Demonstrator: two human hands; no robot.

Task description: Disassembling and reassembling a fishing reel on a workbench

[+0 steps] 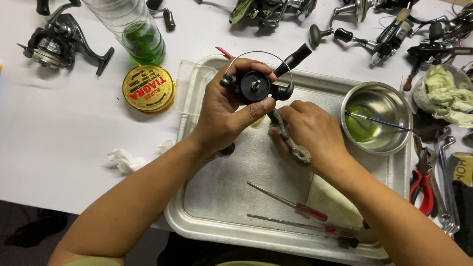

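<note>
Nearest my head camera, I note both forearms reaching over the near rim of a metal tray, where two red-handled screwdrivers lie on the tray floor. My left hand has its fingers wrapped tight around a black fishing reel, held above the tray's far end, while my right hand is closed on the reel's foot just below it. Right of the hands, inside the tray, a steel bowl holds green liquid; a yellow line spool lies on the white table to the left.
</note>
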